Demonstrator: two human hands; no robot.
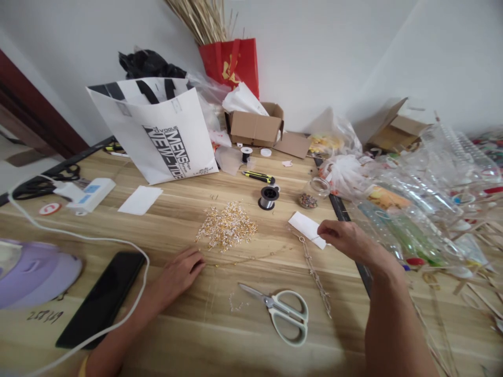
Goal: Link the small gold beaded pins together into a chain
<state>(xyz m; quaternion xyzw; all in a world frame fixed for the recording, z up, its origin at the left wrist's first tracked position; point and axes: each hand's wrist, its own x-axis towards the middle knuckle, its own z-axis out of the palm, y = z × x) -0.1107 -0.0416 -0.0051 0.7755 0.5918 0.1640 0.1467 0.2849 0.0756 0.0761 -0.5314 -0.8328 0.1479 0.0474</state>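
A thin gold beaded chain (251, 258) stretches over the wooden table. Its left end meets the closed fingertips of my left hand (184, 269), which rests on the tabletop. My right hand (341, 235) is raised at the right, fingers pinched on a fine strand that leads to a linked beaded chain (311, 269); the exact grip is hidden. Under that strand lies a white card (304, 226). A pile of small gold and clear beads (228, 226) sits beyond my left hand. Scissors with pale handles (288, 314) lie nearer to me, beside a few clear pieces (238, 303).
Behind the beads are a wire spool (269, 198), a yellow-black cutter knife (258, 177) and a bead jar (308, 199). A white bag (157, 136) and cardboard box (255, 128) stand at the back. Left are a phone (102, 298) and white cable (143, 283); plastic bottles (416, 214) crowd the right.
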